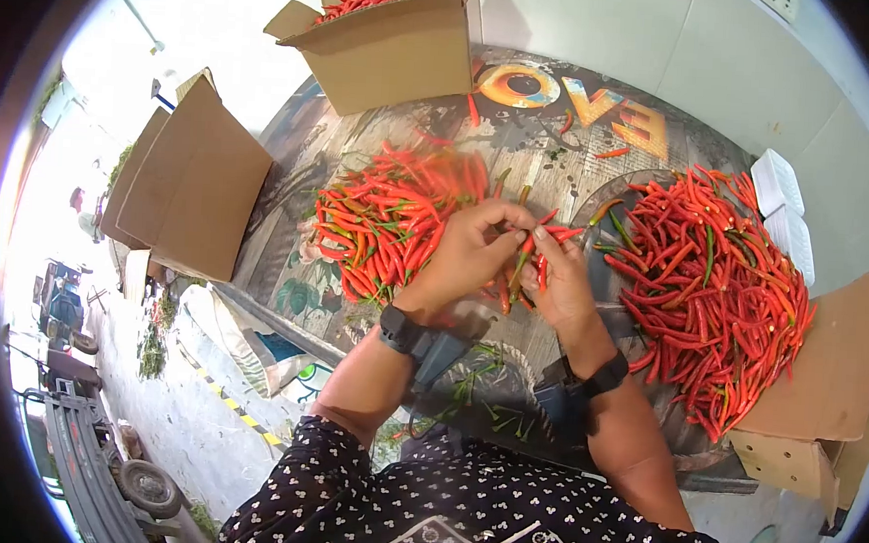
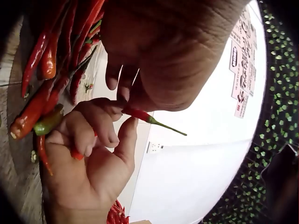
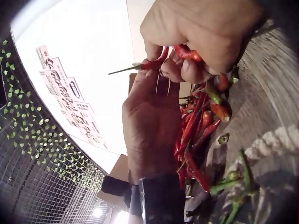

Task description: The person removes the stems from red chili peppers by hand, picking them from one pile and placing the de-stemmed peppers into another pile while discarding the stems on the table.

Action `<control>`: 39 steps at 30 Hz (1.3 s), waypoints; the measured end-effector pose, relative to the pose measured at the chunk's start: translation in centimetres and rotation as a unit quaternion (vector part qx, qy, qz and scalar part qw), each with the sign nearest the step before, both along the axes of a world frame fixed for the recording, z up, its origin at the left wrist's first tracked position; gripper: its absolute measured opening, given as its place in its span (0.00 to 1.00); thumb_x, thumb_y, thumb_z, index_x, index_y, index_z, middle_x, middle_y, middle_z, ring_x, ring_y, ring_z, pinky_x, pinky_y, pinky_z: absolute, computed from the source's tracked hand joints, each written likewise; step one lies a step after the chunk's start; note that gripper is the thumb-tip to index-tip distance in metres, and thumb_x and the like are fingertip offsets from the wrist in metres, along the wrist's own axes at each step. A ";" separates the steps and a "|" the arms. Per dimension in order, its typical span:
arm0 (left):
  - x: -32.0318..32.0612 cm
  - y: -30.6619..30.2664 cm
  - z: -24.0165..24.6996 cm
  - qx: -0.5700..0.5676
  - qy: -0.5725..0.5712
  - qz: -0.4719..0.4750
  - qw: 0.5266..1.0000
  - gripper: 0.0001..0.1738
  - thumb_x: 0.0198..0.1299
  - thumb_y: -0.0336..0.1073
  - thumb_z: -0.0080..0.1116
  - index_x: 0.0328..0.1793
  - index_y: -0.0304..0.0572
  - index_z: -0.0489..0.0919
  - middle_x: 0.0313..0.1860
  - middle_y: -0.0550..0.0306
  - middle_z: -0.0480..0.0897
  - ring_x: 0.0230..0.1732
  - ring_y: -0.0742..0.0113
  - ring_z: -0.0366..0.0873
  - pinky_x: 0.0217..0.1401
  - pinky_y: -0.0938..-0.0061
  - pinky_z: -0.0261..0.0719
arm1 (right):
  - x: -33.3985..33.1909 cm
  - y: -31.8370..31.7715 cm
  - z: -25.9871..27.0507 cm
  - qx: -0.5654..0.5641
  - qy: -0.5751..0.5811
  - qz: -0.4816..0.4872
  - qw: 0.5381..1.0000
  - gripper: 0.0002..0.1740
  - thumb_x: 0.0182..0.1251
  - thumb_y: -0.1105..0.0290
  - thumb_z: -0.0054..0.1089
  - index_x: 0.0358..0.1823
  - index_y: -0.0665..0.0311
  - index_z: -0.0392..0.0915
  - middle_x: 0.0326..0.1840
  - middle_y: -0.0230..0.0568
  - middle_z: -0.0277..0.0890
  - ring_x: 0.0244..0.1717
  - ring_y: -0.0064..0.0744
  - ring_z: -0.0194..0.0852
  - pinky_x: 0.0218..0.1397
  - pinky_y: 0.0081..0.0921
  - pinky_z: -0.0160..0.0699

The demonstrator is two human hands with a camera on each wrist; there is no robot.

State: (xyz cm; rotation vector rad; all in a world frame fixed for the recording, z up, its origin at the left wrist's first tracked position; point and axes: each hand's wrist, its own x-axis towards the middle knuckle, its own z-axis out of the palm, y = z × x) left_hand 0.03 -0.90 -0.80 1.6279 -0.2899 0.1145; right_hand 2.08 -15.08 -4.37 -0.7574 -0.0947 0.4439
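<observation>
My left hand and right hand meet over the table, between two heaps of red chili peppers. In the left wrist view a small red chili pepper with a long green stem lies between the fingertips of both hands, its stem pointing outward. Fingers of my left hand pinch it, and my right thumb and fingers hold it from the other side. Another red chili pepper sits within the curled fingers of my right hand. Parts of the held peppers are hidden by fingers.
The left heap has green stems showing; the right heap is mostly stemless. Green stems lie at the near edge. Cardboard boxes stand behind and at the left. White trays and cardboard are at the right.
</observation>
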 end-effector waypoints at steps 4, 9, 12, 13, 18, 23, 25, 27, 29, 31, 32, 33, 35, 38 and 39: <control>0.2 -0.1 -0.5 0.018 -0.001 0.033 0.999 0.06 0.59 0.27 0.54 0.41 0.35 0.76 0.36 0.64 0.78 0.36 0.81 0.73 0.41 0.83 0.72 | 0.0 0.0 -0.1 -0.023 -0.048 -0.019 0.998 0.08 0.65 0.66 0.54 0.35 0.64 0.72 0.20 0.28 0.67 0.15 0.16 0.59 0.17 0.15 0.54; 0.0 0.1 -0.1 0.059 0.048 0.026 0.997 0.05 0.57 0.28 0.56 0.39 0.36 0.76 0.31 0.65 0.78 0.32 0.83 0.73 0.34 0.85 0.71 | 0.0 0.0 0.3 -0.089 -0.088 -0.135 0.983 0.09 0.65 0.68 0.54 0.29 0.65 0.73 0.18 0.26 0.64 0.16 0.13 0.56 0.17 0.14 0.51; 0.0 0.0 -0.7 0.084 0.021 0.008 0.996 0.03 0.57 0.29 0.56 0.36 0.37 0.75 0.27 0.66 0.77 0.28 0.83 0.72 0.28 0.86 0.69 | 0.1 -0.1 -0.1 -0.083 -0.095 -0.154 0.980 0.09 0.65 0.69 0.54 0.28 0.66 0.73 0.17 0.26 0.64 0.15 0.13 0.55 0.17 0.14 0.51; -0.2 -0.2 -0.3 0.099 0.025 0.017 0.995 0.03 0.57 0.29 0.56 0.35 0.37 0.75 0.26 0.67 0.77 0.26 0.83 0.72 0.26 0.86 0.68 | 0.0 -0.1 -0.1 -0.082 -0.093 -0.155 0.980 0.09 0.65 0.69 0.54 0.28 0.66 0.73 0.17 0.26 0.64 0.15 0.13 0.55 0.17 0.14 0.51; -0.3 -0.4 -0.6 0.118 0.013 0.040 0.992 0.02 0.58 0.29 0.55 0.35 0.38 0.75 0.23 0.67 0.76 0.23 0.83 0.71 0.22 0.86 0.67 | -0.2 0.1 0.3 -0.091 -0.097 -0.171 0.976 0.11 0.65 0.69 0.54 0.26 0.66 0.72 0.17 0.27 0.64 0.14 0.14 0.56 0.16 0.14 0.51; -0.3 -0.1 -0.3 0.128 0.008 0.008 0.992 0.04 0.61 0.31 0.52 0.36 0.38 0.74 0.24 0.66 0.76 0.23 0.82 0.72 0.22 0.85 0.68 | -0.1 0.0 0.0 -0.078 -0.080 -0.161 0.980 0.12 0.66 0.68 0.54 0.25 0.65 0.71 0.17 0.27 0.65 0.14 0.14 0.56 0.15 0.15 0.51; -0.4 0.0 0.0 0.113 0.034 -0.011 0.993 0.05 0.61 0.31 0.52 0.37 0.38 0.74 0.25 0.65 0.76 0.23 0.82 0.72 0.23 0.85 0.69 | 0.0 0.0 -0.2 -0.073 -0.080 -0.158 0.981 0.12 0.66 0.68 0.53 0.25 0.65 0.71 0.17 0.28 0.65 0.13 0.15 0.56 0.15 0.15 0.51; -0.5 0.1 0.2 0.098 0.061 -0.030 0.993 0.05 0.62 0.32 0.52 0.38 0.38 0.74 0.25 0.65 0.77 0.24 0.81 0.73 0.23 0.84 0.70 | 0.1 0.0 -0.3 -0.088 -0.065 -0.147 0.983 0.12 0.66 0.67 0.53 0.26 0.65 0.70 0.18 0.29 0.65 0.13 0.15 0.56 0.15 0.15 0.51; -0.5 0.3 0.3 0.055 0.101 -0.053 0.992 0.05 0.63 0.32 0.52 0.39 0.37 0.73 0.27 0.64 0.77 0.24 0.80 0.74 0.24 0.83 0.72 | 0.1 -0.1 -0.6 -0.085 -0.065 -0.137 0.985 0.12 0.67 0.66 0.53 0.26 0.65 0.70 0.18 0.29 0.65 0.13 0.16 0.57 0.15 0.15 0.51; -0.4 0.6 0.5 0.050 0.116 -0.071 0.989 0.06 0.63 0.32 0.52 0.39 0.37 0.73 0.28 0.63 0.77 0.25 0.79 0.74 0.27 0.83 0.73 | 0.1 -0.1 -0.5 -0.082 -0.066 -0.126 0.986 0.12 0.67 0.66 0.52 0.27 0.65 0.70 0.18 0.29 0.66 0.13 0.16 0.57 0.15 0.15 0.51; -0.4 0.7 0.6 0.045 0.129 -0.089 0.987 0.06 0.63 0.32 0.52 0.39 0.36 0.73 0.28 0.62 0.78 0.27 0.79 0.75 0.29 0.82 0.74 | 0.0 -0.1 -0.4 -0.069 -0.064 -0.117 0.989 0.13 0.67 0.65 0.52 0.27 0.65 0.70 0.18 0.30 0.66 0.13 0.17 0.57 0.15 0.16 0.51; -0.4 0.7 0.7 0.045 0.130 -0.089 0.986 0.06 0.63 0.32 0.52 0.39 0.36 0.73 0.28 0.62 0.78 0.27 0.79 0.75 0.29 0.82 0.74 | -0.1 -0.1 -0.2 -0.056 -0.062 -0.109 0.991 0.13 0.67 0.64 0.51 0.27 0.65 0.70 0.18 0.30 0.66 0.14 0.17 0.58 0.15 0.16 0.52; -0.6 0.8 1.0 -0.016 0.140 -0.147 0.979 0.06 0.61 0.32 0.53 0.38 0.35 0.74 0.30 0.61 0.78 0.32 0.77 0.75 0.35 0.81 0.74 | -0.3 -0.2 0.2 -0.046 -0.059 -0.088 0.993 0.13 0.67 0.63 0.51 0.27 0.65 0.70 0.19 0.30 0.66 0.14 0.18 0.59 0.16 0.17 0.52; -1.4 1.7 1.9 -0.024 0.152 -0.244 0.957 0.06 0.60 0.31 0.53 0.37 0.35 0.76 0.28 0.63 0.78 0.31 0.80 0.75 0.29 0.84 0.71 | 0.3 -0.5 -0.3 -0.004 -0.035 -0.091 0.995 0.13 0.66 0.63 0.49 0.28 0.64 0.70 0.19 0.31 0.66 0.15 0.20 0.60 0.17 0.18 0.53; -1.5 2.4 2.0 -0.010 0.143 -0.301 0.943 0.07 0.58 0.32 0.55 0.36 0.34 0.77 0.28 0.63 0.78 0.32 0.79 0.75 0.33 0.84 0.72 | 0.6 -0.7 -0.6 0.027 -0.015 -0.115 0.993 0.12 0.65 0.63 0.49 0.28 0.64 0.70 0.19 0.32 0.66 0.15 0.22 0.60 0.17 0.18 0.53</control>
